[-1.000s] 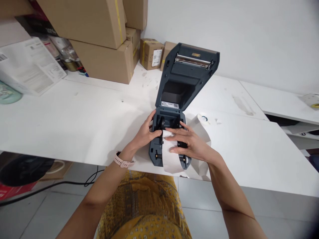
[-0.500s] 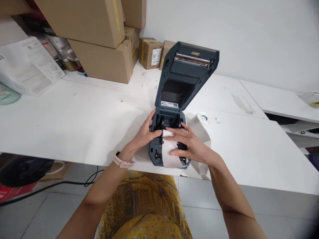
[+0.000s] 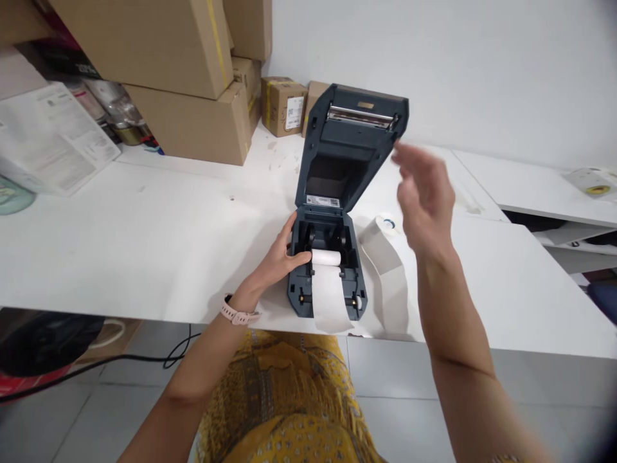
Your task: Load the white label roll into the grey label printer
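Observation:
A dark blue-grey printer (image 3: 299, 283) stands near the table's front edge with its lid (image 3: 357, 146) tilted up. Inside its base lies a small white paper roll (image 3: 326, 258), and the paper strip (image 3: 330, 297) runs from it over the front edge. My left hand (image 3: 281, 258) rests against the printer's left side, fingers spread, thumb at the roll's left end. Beside the lid's right edge my right hand (image 3: 425, 193) is raised in the air, blurred; whether its fingers touch the lid is unclear.
Right of the printer, another roll (image 3: 385, 225) trails a long paper strip (image 3: 393, 283) across the white table (image 3: 183, 238). Cardboard boxes (image 3: 193, 122) are stacked at the back left. A plastic-wrapped package (image 3: 53, 138) is at far left. Shelving (image 3: 569, 241) stands at right.
My right hand has left the paper inside the printer and moved up and right to beside the lid. The roll now shows fully. My left hand has stayed at the printer's left side.

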{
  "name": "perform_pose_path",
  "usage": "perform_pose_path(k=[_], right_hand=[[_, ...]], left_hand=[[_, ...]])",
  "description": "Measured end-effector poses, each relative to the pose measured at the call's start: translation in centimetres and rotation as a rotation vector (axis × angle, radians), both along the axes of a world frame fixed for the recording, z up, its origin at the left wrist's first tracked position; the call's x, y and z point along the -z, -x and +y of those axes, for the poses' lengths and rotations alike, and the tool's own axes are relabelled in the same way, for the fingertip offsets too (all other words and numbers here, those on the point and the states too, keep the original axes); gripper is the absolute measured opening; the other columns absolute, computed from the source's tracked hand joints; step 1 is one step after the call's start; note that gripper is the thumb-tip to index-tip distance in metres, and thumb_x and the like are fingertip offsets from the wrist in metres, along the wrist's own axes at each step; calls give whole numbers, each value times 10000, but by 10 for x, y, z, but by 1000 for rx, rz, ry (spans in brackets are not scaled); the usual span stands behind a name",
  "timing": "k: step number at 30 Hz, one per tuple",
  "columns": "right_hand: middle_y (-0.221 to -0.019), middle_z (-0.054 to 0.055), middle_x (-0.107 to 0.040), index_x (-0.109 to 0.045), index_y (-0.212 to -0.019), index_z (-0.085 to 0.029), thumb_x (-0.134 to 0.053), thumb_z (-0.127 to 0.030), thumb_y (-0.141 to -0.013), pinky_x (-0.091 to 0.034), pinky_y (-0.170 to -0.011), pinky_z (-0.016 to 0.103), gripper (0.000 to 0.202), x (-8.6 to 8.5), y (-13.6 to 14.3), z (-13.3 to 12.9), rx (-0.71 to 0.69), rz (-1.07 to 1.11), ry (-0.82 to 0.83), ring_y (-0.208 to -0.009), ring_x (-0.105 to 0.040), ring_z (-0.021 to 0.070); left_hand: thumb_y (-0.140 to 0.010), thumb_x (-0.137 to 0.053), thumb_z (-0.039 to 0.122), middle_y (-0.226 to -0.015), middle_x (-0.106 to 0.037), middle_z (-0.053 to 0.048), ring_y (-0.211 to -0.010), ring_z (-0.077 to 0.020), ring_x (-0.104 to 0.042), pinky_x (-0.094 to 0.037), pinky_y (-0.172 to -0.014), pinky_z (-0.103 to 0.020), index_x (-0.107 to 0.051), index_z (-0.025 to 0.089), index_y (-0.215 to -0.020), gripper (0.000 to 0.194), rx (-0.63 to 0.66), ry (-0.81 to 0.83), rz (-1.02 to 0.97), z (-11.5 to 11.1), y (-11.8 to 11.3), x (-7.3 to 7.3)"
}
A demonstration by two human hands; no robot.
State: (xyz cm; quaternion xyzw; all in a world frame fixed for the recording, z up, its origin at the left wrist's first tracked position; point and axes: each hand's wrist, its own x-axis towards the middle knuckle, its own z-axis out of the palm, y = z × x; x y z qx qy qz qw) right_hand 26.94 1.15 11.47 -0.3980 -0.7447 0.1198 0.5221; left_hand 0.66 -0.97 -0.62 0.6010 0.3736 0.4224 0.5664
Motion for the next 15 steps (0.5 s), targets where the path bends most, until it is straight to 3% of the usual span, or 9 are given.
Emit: perform_pose_path(k=[4,9,13,15], right_hand=[[-1700,24,-394,-396,-1554,-348,-362,-799,-987,-374,-1287,481,726,-28,14,42,35,78,36,-1542,-435,222],[-1546,72,-547,-514,-1415,-284,-402,-781,-988,-418,-1251,412,665,-44,22,57,245,192,-181,-1451,-498,188],[-1576,-11,-558,-526,-1438,-318,-248,-799,-1005,-435,-1248,356,705,-49,16,68,84,192,208,-1458,-512,165],[-1536,-29,-603,-555,-1415,-331,-150,-781,-1017,-457,-1218,295,724,-47,14,65,21,173,318,-1411,-556,142]], left_hand=[[-834,-803,578,-1770,-225,-102,-1595,-428,-291,-455,-1205,-566,-172,328,-1690,1093,-7,-23,27,3,2,4],[-832,-806,578,-1763,-245,-109,-1594,-428,-295,-464,-1192,-563,-178,342,-1687,1086,-2,-57,47,5,2,7],[-800,-826,561,-1762,-255,-102,-1609,-412,-267,-431,-1215,-562,-216,332,-1678,1093,-16,-50,27,5,0,7],[-825,-793,552,-1762,-265,-80,-1626,-381,-239,-375,-1255,-551,-259,335,-1664,1018,-46,-20,4,5,0,5]])
